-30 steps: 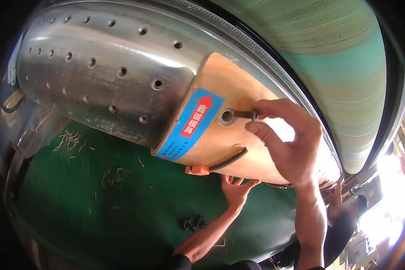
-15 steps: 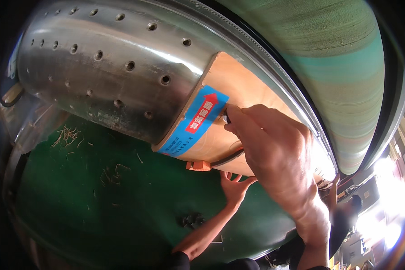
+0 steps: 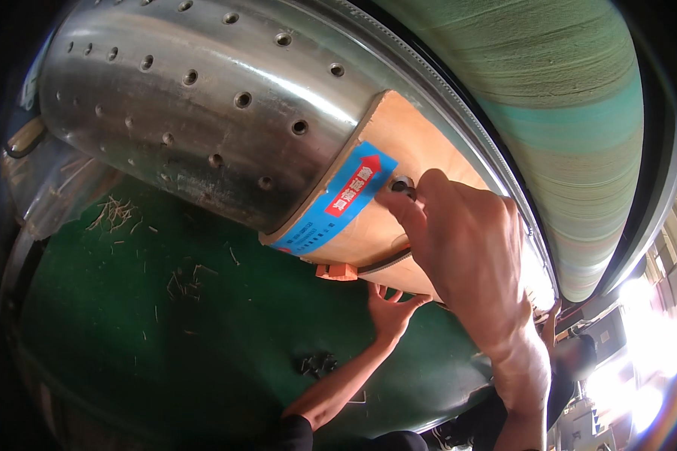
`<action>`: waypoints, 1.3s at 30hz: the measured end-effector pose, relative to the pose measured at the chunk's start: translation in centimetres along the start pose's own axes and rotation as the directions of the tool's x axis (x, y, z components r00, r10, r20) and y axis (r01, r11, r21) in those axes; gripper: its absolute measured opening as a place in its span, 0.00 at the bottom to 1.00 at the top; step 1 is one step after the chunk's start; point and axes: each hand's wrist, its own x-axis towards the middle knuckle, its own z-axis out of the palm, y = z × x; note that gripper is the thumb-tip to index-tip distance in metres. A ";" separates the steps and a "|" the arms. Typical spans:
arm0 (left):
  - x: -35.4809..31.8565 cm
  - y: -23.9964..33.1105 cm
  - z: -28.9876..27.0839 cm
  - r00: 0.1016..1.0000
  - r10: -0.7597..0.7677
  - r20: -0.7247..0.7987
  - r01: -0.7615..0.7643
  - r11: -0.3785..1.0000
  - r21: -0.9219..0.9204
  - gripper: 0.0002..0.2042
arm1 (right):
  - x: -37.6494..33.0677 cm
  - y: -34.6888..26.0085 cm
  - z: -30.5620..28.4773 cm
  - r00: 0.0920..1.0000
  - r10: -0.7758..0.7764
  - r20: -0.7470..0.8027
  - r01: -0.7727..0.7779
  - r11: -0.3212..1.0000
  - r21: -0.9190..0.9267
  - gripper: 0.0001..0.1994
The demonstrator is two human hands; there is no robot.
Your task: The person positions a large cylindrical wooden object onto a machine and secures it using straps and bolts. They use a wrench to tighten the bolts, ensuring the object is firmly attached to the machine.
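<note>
A curved wooden board (image 3: 368, 214) with a blue label strip (image 3: 342, 199) lies against a perforated steel cylinder (image 3: 203, 113). My right hand (image 3: 470, 248) is over the board, its thumb and curled forefinger pinching a small round metal bolt (image 3: 403, 186) just right of the label; the bolt's shank is hidden. Below, my left hand (image 3: 389, 312) holds the board's lower edge with fingers and thumb spread along it, the fingertips partly hidden there. An orange block (image 3: 337, 272) and a dark curved strip (image 3: 387, 262) sit on the board close above this hand.
A large green roller (image 3: 572, 143) runs along the upper right, behind a toothed metal rim. On the green surface (image 3: 226, 338) below lie thin wooden scraps (image 3: 115, 214) and a small pile of dark pieces (image 3: 317, 364) beside my left forearm. Another person (image 3: 575, 357) is at the right.
The cylinder and board appear slightly farther right in view. The bolt, mostly covered by my right fingers before, now shows its round metal end. My left hand stays at the board's edge.
</note>
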 end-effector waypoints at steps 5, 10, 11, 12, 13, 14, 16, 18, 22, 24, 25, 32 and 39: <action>-0.2 -0.2 0.1 0.999 -0.036 -0.014 0.036 0.999 0.003 0.50 | 0.3 -0.2 0.7 0.999 0.038 -0.035 -0.042 0.992 -0.119 0.24; 0.0 -0.4 0.2 0.999 -0.054 0.002 0.054 0.996 0.066 0.51 | -0.1 -0.9 0.8 0.996 0.081 -0.031 -0.082 0.996 -0.039 0.18; 0.1 -0.7 -0.2 0.997 -0.083 0.005 0.082 0.990 0.110 0.50 | -0.2 -1.1 0.6 0.996 0.081 -0.041 -0.081 0.997 -0.017 0.18; 0.2 -1.0 -0.4 0.997 -0.081 0.005 0.080 0.990 0.120 0.50 | -0.1 -1.1 0.4 0.998 0.061 -0.026 -0.062 0.998 -0.032 0.18; 0.4 -1.3 -0.6 0.997 -0.077 0.003 0.076 0.989 0.128 0.50 | 0.0 -0.9 0.1 0.999 0.042 -0.012 -0.042 0.998 -0.047 0.18; 0.3 -1.3 -0.5 0.999 -0.052 0.004 0.051 0.993 0.102 0.50 | -0.1 -0.7 0.1 0.999 0.030 0.009 -0.030 0.997 -0.066 0.18; 0.2 -1.2 -0.5 1.000 -0.011 0.009 0.010 0.996 0.087 0.50 | -0.1 -0.5 0.3 0.997 0.067 0.047 -0.063 0.996 -0.068 0.16; 0.0 -0.7 -0.2 1.000 0.014 0.024 -0.016 0.995 0.099 0.50 | -0.2 -0.4 0.2 0.989 0.106 0.100 -0.096 0.991 -0.093 0.16; 0.2 0.0 -0.1 1.000 0.023 -0.003 -0.023 0.998 0.050 0.49 | 0.4 -1.0 -0.5 0.981 0.136 0.137 -0.120 0.985 -0.120 0.17; 0.0 -0.3 -0.2 1.000 -0.004 -0.002 0.004 0.998 0.055 0.49 | 0.0 -0.6 0.1 0.985 0.121 0.121 -0.110 0.989 -0.100 0.19; 0.0 -0.4 -0.2 1.000 -0.019 0.003 0.018 0.997 0.070 0.49 | -0.3 -0.4 0.4 0.990 0.096 0.105 -0.088 0.993 -0.074 0.19; -0.1 -1.1 0.0 1.000 0.011 -0.006 -0.010 0.999 0.050 0.50 | 0.3 -0.8 0.1 0.943 0.250 0.218 -0.218 0.962 -0.163 0.15; 0.1 -0.5 0.0 0.999 -0.034 -0.002 0.034 0.998 0.061 0.50 | -0.3 -0.1 0.6 0.985 0.139 0.106 -0.128 0.986 -0.104 0.12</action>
